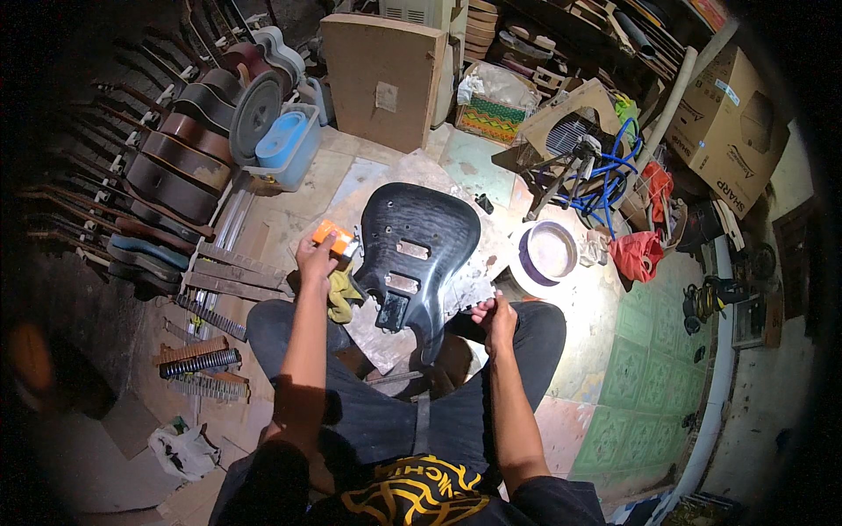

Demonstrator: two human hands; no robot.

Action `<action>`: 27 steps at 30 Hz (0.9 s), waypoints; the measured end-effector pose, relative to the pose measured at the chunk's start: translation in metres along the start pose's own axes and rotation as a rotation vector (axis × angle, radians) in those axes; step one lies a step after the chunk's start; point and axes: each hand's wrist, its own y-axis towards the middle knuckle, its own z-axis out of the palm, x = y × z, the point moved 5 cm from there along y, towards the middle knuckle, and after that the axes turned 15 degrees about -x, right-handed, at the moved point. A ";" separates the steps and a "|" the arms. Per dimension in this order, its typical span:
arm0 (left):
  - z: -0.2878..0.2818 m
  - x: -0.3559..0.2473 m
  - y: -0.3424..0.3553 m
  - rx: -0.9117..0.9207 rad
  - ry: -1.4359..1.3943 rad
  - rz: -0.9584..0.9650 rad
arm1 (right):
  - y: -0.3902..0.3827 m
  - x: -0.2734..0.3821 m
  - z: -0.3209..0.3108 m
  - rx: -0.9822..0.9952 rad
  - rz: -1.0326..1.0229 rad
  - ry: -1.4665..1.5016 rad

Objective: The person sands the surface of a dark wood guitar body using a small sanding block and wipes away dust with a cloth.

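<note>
A black electric guitar body (421,223) with bare pickup cutouts lies in front of me, its horns toward me. At its left edge, my left hand (316,259) is closed on a small orange-and-white box (336,238). Below that hand, a yellow-green cloth (342,296) hangs beside the body. My right hand (498,323) is near the body's lower right side, its fingers drawn together. Whatever lies between those fingers is too small to make out.
On the right are a round tub (548,252), a coiled blue hose (610,188) and a large cardboard carton (728,131). Several guitars (180,162) stand in a row at left, with a blue container (289,145) beside them. Clamp-like strips (203,364) lie lower left.
</note>
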 end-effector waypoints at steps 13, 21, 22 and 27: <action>-0.011 0.080 0.089 -0.322 -0.084 -0.058 | 0.005 0.006 -0.011 -0.156 -0.300 -0.268; -0.017 0.077 0.141 -0.463 -0.408 -0.110 | -0.045 -0.013 0.053 0.179 -0.896 -0.644; -0.027 0.077 0.146 -0.473 -0.453 -0.087 | -0.070 -0.018 0.079 0.266 -0.758 -0.666; -0.010 0.064 0.112 -0.504 -0.509 0.029 | -0.136 -0.058 0.176 0.614 -1.073 -0.776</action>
